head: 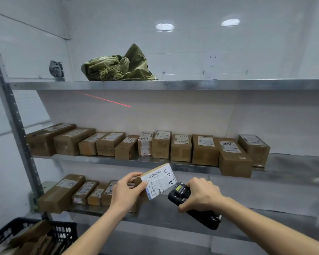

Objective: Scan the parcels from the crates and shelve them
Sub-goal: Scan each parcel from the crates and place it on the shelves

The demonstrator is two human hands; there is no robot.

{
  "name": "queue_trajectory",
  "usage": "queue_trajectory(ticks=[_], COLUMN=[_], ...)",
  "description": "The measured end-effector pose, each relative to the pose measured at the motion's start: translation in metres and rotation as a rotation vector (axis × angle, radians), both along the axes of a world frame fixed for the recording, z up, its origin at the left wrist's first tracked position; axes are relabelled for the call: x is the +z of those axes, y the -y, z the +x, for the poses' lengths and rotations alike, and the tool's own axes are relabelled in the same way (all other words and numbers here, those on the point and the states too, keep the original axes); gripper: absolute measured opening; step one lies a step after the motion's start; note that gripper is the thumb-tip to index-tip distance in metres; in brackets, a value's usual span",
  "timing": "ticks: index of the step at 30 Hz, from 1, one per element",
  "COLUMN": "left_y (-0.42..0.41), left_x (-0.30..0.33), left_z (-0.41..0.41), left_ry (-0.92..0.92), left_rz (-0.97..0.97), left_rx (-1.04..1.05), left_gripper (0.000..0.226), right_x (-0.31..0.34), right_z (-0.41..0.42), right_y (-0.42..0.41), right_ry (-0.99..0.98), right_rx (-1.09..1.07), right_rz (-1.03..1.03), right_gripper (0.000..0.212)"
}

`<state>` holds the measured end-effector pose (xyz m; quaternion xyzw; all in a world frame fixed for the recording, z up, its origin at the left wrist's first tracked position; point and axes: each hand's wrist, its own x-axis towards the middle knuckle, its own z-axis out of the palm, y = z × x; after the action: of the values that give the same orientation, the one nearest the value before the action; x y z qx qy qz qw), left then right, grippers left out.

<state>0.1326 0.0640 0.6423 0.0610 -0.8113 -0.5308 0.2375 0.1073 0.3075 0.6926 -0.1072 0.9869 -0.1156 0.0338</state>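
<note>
Galvanised steel shelving (173, 85) is filling a white-walled room; eleven boxes (180, 148) are sitting on the middle shelf, five lower left. Centre frame, the left hand (126, 192) is pinching a labelled parcel (157, 181), tilted, while the right hand (203, 195) is gripping a black scanner (193, 205) just beside it

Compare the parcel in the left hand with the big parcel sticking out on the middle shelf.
The held parcel is slim, tilted and gripped by the left hand; the overhanging parcel is bulkier and rests flat on the middle shelf. The held one's label faces the camera; the other's faces up. Both are brown cardboard with white labels and handwritten numbers.
</note>
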Motion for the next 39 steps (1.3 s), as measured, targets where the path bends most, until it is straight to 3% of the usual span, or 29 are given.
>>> queue_trajectory(ticks=[21,25,28,31,36,39], left_y=[0.000,0.005,0.003,-0.002,-0.006,-0.004], left_x=[-0.015,-0.029,-0.045,-0.065,-0.097,-0.117], left_z=[-0.028,-0.038,-0.044,-0.046,-0.048,-0.052], left_ry=[0.023,0.068,0.092,0.129,0.162,0.204], left_rz=[-0.028,0.027,0.116,0.239,0.366,0.424], left_rx=[-0.013,-0.011,-0.018,-0.028,-0.054,-0.051], left_gripper=[0.023,0.020,0.034,0.026,0.036,0.029], right_x=[-0.011,-0.021,-0.039,-0.060,-0.096,-0.116], right_z=[-0.024,-0.032,-0.036,-0.036,-0.044,-0.053], right_y=[0.001,0.001,0.005,0.013,0.026,0.033], right_ry=[0.068,0.102,0.176,0.201,0.188,0.191], right_rx=[0.025,0.067,0.135,0.196,0.257,0.264], right_rz=[0.030,-0.094,-0.344,-0.542,-0.611,-0.621], right_gripper=[0.058,0.057,0.049,0.047,0.067,0.075])
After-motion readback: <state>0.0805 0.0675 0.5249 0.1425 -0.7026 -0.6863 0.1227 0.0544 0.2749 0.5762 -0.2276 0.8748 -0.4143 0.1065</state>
